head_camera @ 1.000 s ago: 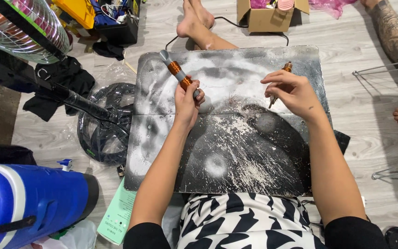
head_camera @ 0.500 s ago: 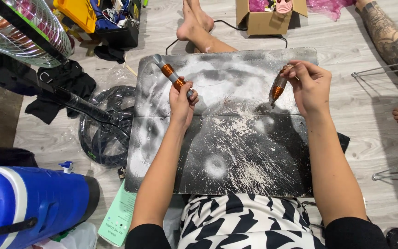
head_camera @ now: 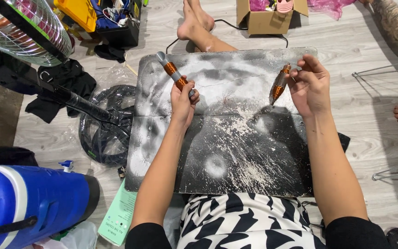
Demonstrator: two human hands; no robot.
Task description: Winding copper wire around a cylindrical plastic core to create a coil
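The left hand [head_camera: 184,99] is clamped around the lower end of a grey rod wound with copper wire [head_camera: 173,76]. Its long axis runs diagonally, the free end pointing up and to the left, away from the person, over the far left part of a dark, white-spattered board [head_camera: 226,152] lying across the lap. The right hand [head_camera: 310,85] pinches the top of a second copper-wound rod [head_camera: 279,85] between its fingertips. This one hangs nearly upright, tilted slightly, with its lower tip pointing down toward the board. The two hands are well apart, one rod in each. Left of the board a black wheel [head_camera: 104,127] lies on the floor beside a blue cooler [head_camera: 33,200].
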